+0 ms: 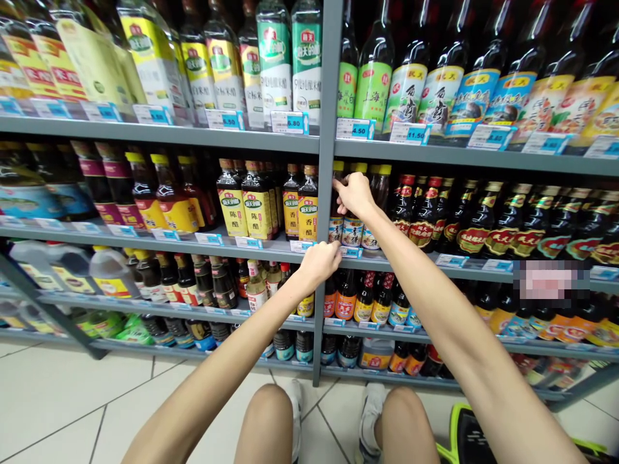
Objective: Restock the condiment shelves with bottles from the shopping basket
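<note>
My right hand reaches into the middle shelf just right of the upright post, at the upper part of the yellow-capped bottles. Its fingers are bent around or against a bottle there; the hand hides part of it. Lower down, my left hand is closed at the shelf's front edge, by the price tag under those bottles. Whether it pinches anything is too small to tell. Left of the post stand boxed vinegar bottles with yellow labels.
A grey post divides the shelving. Dark red-labelled bottles line the shelf at the right. Price tags run along the edges. A green-rimmed black basket stands on the floor beside my right knee.
</note>
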Demonstrator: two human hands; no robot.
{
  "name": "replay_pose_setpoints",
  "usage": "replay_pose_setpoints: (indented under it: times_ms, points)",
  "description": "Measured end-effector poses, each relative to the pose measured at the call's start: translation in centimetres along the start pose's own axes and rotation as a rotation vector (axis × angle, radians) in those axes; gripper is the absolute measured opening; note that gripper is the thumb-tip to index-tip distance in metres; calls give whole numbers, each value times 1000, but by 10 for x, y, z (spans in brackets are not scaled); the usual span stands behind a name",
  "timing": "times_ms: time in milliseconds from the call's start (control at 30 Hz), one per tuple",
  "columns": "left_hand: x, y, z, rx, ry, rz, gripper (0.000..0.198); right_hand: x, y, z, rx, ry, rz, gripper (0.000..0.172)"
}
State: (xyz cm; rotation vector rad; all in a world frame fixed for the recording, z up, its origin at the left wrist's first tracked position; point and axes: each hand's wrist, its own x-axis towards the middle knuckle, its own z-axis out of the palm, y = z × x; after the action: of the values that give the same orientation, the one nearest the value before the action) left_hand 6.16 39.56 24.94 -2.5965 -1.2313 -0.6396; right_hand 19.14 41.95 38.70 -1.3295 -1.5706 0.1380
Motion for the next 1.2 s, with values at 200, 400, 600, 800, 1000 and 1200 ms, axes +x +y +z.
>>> replay_pose_setpoints:
  times_ms: [200,400,600,800,1000,1200]
  points:
    - [-3,-3,2,2,9,4,41,-13,-1,3,-2,52,-14,51]
    - [-3,-6,5,-40,15,-9,42,-26,12,-22,-24,286,-89,37]
    - [1,-3,5,-55,25,-31,41,-20,19,-43,-39,311,-5,31]
    - [6,-6,9,-225,47,-14,38,-32,29,-77,-102,373,56,33]
    - [13,-1,14,-299,62,-53,35,-31,31,-86,-132,245,142,22]
    - [17,-3,8,-304,67,-74,32,-23,35,-83,-233,147,179,33]
